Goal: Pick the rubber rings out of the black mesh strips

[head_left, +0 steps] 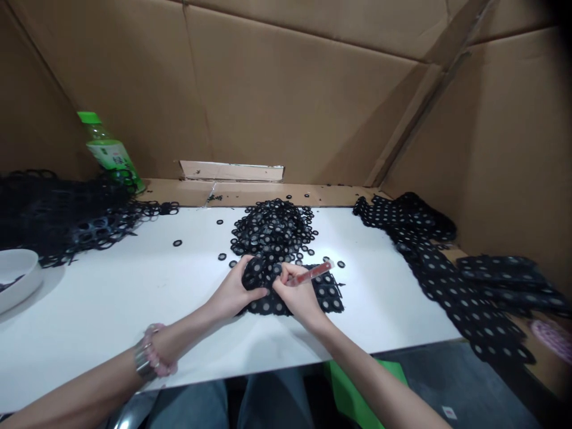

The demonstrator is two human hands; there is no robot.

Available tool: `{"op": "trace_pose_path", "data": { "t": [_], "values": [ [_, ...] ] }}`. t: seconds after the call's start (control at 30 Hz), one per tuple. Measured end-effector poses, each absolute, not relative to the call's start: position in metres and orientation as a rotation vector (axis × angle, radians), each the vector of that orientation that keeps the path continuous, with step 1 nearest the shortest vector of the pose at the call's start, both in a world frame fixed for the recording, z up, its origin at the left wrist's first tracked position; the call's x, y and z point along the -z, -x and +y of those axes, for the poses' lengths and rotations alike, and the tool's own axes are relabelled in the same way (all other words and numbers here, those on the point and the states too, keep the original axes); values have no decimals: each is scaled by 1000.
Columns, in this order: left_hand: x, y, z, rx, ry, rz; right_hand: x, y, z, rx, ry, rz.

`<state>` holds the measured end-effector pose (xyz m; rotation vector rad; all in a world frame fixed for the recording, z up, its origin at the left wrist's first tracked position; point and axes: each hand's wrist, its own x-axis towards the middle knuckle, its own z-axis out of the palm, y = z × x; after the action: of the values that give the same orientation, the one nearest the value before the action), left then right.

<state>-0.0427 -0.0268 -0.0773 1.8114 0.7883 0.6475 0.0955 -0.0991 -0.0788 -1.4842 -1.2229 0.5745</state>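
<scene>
A black sheet [328,293] with rows of pale round spots lies near the table's front edge. My left hand [239,287] grips its left part, which is bent upward, with the thumb lying across it. In my right hand [298,292] is a slim pen-shaped tool [315,272] with a clear reddish handle, pinched between the fingers and slanting up to the right. The tool's tip is hidden at the sheet. Just behind both hands rises a heap of small black rings [272,229], with several loose ones around it.
Black perforated scrap [58,208] is piled at left, beside a green-capped bottle [111,152] and a white bowl [20,277]. More spotted black sheets [438,274] hang over the table's right edge. Cardboard walls [286,89] enclose the white table [134,286].
</scene>
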Motion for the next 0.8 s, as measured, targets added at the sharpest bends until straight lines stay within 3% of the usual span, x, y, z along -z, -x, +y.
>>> {"op": "trace_pose_path", "data": {
  "t": [0.17, 0.37, 0.8],
  "values": [
    [77, 41, -27, -667, -1697, 788, 77, -92, -99, -548, 1480, -1341],
    [70, 43, -31, -604, -1866, 800, 87, -109, -93, -731, 1381, -967],
    [59, 38, -35, -433, -2224, 941, 81, -115, -105, -519, 1474, -1067]
  ]
}}
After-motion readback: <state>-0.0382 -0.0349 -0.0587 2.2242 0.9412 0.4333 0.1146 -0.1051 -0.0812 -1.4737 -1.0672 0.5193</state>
